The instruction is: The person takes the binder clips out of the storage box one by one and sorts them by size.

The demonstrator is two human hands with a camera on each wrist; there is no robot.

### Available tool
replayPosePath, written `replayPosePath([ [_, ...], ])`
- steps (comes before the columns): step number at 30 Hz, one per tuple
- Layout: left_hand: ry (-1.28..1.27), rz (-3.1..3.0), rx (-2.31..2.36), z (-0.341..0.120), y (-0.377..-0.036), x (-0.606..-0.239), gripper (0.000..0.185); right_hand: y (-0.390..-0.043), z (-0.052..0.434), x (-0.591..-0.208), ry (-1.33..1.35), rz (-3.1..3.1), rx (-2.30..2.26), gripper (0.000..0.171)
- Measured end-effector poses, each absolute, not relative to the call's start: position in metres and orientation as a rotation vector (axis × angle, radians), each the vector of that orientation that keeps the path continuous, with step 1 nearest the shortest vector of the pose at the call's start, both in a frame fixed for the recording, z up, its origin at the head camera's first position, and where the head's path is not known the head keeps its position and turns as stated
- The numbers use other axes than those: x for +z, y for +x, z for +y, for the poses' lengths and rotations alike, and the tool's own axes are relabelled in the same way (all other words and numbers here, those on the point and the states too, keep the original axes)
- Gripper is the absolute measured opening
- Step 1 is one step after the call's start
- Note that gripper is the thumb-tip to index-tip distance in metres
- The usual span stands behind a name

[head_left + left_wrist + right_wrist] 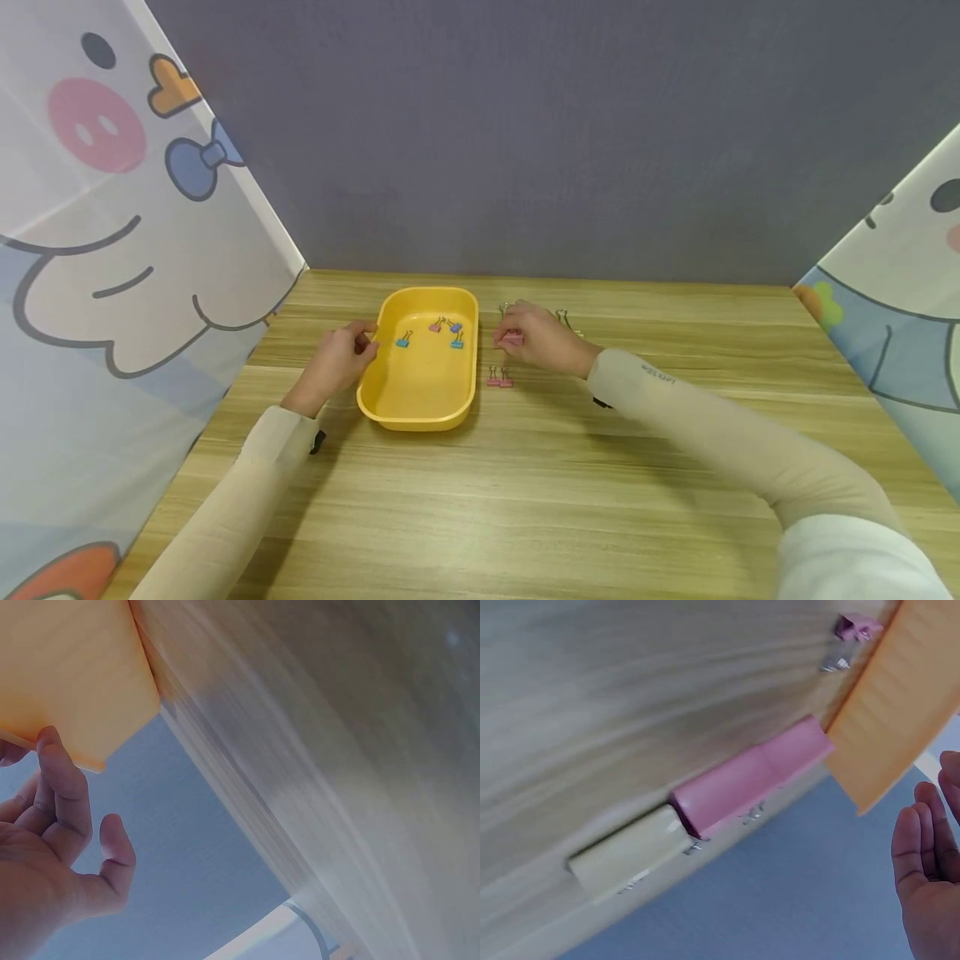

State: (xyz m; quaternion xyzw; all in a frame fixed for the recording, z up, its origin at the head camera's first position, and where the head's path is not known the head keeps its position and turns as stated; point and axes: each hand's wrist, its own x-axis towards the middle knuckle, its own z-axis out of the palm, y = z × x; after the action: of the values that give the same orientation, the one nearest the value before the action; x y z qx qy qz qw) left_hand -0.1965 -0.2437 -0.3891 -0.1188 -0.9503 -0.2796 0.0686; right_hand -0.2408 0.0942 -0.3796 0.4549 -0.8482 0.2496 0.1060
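Showing as smooth, slightly glossy yellow plastic: the tray [422, 392]. Appearing as pale wood-grain laminate with a matt sheen: the surface [570, 500]. Looking like painted metal with bare wire handles: the pink clips [498, 379]. Hanging as thin printed cloth at 9 o'clock: the curtain [112, 250].

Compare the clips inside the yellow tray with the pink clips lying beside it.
The clips in the yellow tray are mixed: a teal clip, a pink one and blue ones; the pink pair on the table is one colour. The tray's clips lie scattered; the pair sits side by side. All are small binder clips.
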Motion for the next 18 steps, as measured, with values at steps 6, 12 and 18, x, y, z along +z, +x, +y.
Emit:
replayPosePath([
  [6,-0.358,-2.863,-0.837,-0.244,-0.197,-0.389,0.033,-0.241,0.083,-0.368,1.317,-2.524,0.779,0.005],
  [12,-0.344,-2.874,-0.849,-0.244,-0.197,-0.389,0.033,-0.241,0.068,-0.364,1.36,-2.511,0.79,0.007],
  [18,-0.347,-2.868,-0.838,-0.243,-0.196,-0.388,0.033,-0.242,0.051,-0.361,1.396,-2.525,0.812,0.01],
])
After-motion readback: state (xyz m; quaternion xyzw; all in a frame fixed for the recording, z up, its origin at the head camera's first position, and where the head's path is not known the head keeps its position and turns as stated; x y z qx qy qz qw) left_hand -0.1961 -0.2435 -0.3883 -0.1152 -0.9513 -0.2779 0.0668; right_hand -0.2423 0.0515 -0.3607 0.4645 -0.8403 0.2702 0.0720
